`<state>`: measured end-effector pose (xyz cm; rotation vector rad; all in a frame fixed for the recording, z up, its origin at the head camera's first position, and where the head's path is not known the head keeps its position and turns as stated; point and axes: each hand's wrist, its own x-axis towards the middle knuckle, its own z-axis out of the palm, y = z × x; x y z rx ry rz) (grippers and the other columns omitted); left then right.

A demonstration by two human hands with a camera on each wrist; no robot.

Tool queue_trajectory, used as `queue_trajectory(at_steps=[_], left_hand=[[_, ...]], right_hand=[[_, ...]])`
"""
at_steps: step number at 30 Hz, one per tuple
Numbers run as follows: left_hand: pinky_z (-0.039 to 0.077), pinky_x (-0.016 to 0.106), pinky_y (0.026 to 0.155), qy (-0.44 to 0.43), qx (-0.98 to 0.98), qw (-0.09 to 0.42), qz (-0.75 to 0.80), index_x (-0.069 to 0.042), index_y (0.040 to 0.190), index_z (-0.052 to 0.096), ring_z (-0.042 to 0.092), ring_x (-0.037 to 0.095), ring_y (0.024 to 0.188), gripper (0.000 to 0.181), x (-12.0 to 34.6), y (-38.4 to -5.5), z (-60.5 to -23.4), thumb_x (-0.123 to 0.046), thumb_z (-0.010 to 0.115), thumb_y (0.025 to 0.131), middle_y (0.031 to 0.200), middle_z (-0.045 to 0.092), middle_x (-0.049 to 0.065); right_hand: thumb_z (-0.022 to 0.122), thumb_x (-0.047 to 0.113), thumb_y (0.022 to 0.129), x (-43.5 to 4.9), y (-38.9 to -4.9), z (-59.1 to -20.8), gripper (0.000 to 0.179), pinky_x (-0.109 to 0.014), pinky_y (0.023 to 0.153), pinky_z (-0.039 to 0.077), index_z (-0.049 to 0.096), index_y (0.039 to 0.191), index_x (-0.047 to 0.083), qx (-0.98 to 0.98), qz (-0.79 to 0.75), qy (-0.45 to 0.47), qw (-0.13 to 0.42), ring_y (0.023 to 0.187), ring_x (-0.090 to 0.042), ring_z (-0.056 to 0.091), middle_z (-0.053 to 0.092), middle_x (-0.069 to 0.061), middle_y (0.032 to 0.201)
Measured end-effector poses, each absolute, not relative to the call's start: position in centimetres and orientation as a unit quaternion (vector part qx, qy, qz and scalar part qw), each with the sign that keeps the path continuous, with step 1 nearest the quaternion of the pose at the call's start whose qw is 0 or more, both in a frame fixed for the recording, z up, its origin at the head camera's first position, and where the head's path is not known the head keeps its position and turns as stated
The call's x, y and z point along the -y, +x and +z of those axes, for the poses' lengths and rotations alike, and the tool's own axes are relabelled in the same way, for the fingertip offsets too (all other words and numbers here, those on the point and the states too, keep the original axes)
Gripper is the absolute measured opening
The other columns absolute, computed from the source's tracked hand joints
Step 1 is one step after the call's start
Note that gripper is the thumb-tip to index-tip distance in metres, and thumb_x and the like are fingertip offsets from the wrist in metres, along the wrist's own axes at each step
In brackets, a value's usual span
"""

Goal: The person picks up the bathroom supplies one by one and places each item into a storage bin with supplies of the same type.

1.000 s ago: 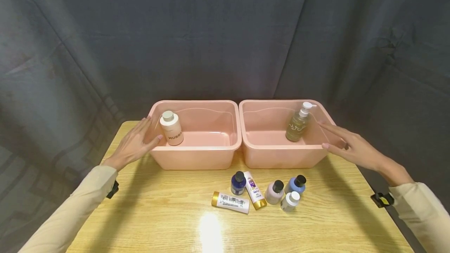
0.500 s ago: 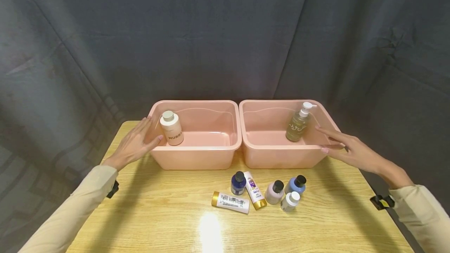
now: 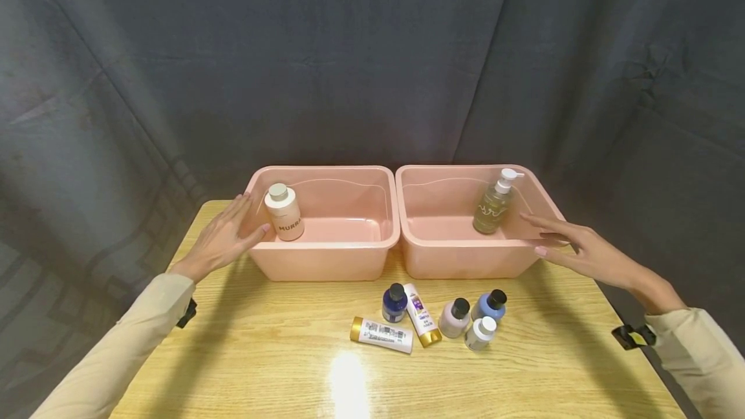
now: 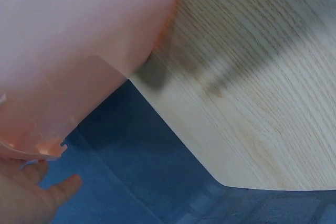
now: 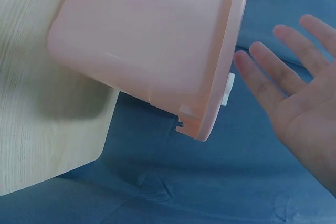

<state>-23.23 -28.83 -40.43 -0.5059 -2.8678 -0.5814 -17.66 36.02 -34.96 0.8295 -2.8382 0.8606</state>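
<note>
My left hand [image 3: 216, 243] rests with straight fingers at the left rim of the left pink bin [image 3: 326, 262]. In that bin stands a white bottle [image 3: 286, 218] marked MURRA with a grey cap. The left wrist view shows fingertips [image 4: 67, 188] right at the bin's rim. My right hand [image 3: 590, 252], fingers spread, overlaps the right front corner of the right pink bin [image 3: 460, 260]. Nothing is in its grasp; the right wrist view shows the bare palm [image 5: 310, 114] beside the rim. A green pump bottle [image 3: 491, 210] with a white pump stands inside the right bin.
In front of the bins, on the wooden table [image 3: 279, 367], are a dark blue bottle [image 3: 394, 308], two white tubes with gold caps [image 3: 381, 335], a pale pink bottle [image 3: 453, 322], a light blue bottle [image 3: 486, 309] and a small white bottle [image 3: 478, 337]. A dark curtain [image 3: 349, 63] hangs behind.
My right hand has shifted slightly leftward and down over the right bin's corner, its fingers lower than before. The left hand, bins and bottles have stayed in place.
</note>
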Motion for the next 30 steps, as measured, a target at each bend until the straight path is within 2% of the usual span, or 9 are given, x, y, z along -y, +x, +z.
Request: queue_trajectory(at_steps=[7, 11, 16, 20, 24, 30], left_hand=[[0.019, 0.063, 0.112, -0.168, 0.962, 0.083, -0.198, -0.001, 0.156, 0.025, 0.014, 0.038, 0.148, 0.082, 28.83, -23.17, -40.39, -0.052, 0.051, 0.098, 0.161, 0.017, 0.022], [0.020, 0.063, 0.112, -0.168, 0.962, 0.082, -0.198, -0.001, 0.156, 0.024, 0.015, 0.040, 0.148, 0.081, 28.86, -23.15, -40.36, -0.052, 0.051, 0.098, 0.161, 0.017, 0.022], [0.020, 0.064, 0.111, -0.164, 0.963, 0.077, -0.199, -0.002, 0.156, 0.023, 0.015, 0.040, 0.147, 0.082, 28.87, -23.09, -40.32, -0.052, 0.051, 0.098, 0.162, 0.016, 0.021], [0.018, 0.065, 0.111, -0.159, 0.964, 0.069, -0.200, -0.002, 0.157, 0.022, 0.012, 0.038, 0.148, 0.083, 28.83, -23.16, -40.29, -0.053, 0.051, 0.098, 0.162, 0.014, 0.020], [0.018, 0.065, 0.111, -0.155, 0.965, 0.063, -0.200, -0.003, 0.157, 0.021, 0.011, 0.037, 0.149, 0.083, 28.82, -23.24, -40.25, -0.054, 0.050, 0.098, 0.163, 0.013, 0.019], [0.018, 0.065, 0.111, -0.155, 0.966, 0.063, -0.199, -0.004, 0.157, 0.020, 0.011, 0.037, 0.149, 0.083, 28.82, -23.29, -40.29, -0.055, 0.049, 0.098, 0.163, 0.013, 0.019]], right_hand=[[0.066, 0.008, 0.094, -36.11, -17.48, -34.85, 0.057, -0.021, 0.092, 0.046, 0.049, 0.148, 0.016, 0.916, 0.298, 0.268, 0.007, 0.118, -0.006, 0.058, 0.051, -0.001, 0.146], [0.065, 0.005, 0.093, -36.13, -17.42, -34.81, 0.059, -0.021, 0.092, 0.046, 0.048, 0.148, 0.018, 0.911, 0.305, 0.278, 0.005, 0.119, -0.006, 0.057, 0.052, -0.005, 0.146], [0.062, 0.003, 0.094, -36.07, -17.28, -34.68, 0.060, -0.019, 0.095, 0.042, 0.047, 0.149, 0.024, 0.902, 0.318, 0.290, -0.011, 0.127, -0.011, 0.053, 0.053, 0.000, 0.145], [0.060, 0.003, 0.095, -36.00, -17.16, -34.66, 0.057, -0.023, 0.092, 0.047, 0.048, 0.148, 0.023, 0.895, 0.332, 0.297, -0.023, 0.125, -0.016, 0.055, 0.055, 0.001, 0.143], [0.062, 0.002, 0.094, -36.06, -17.06, -34.73, 0.056, -0.029, 0.088, 0.052, 0.050, 0.146, 0.020, 0.888, 0.343, 0.304, -0.039, 0.120, -0.020, 0.059, 0.058, -0.004, 0.140], [0.066, 0.001, 0.092, -36.16, -17.00, -34.84, 0.051, -0.027, 0.086, 0.053, 0.055, 0.141, 0.012, 0.878, 0.353, 0.317, -0.061, 0.116, -0.017, 0.061, 0.061, -0.010, 0.135]])
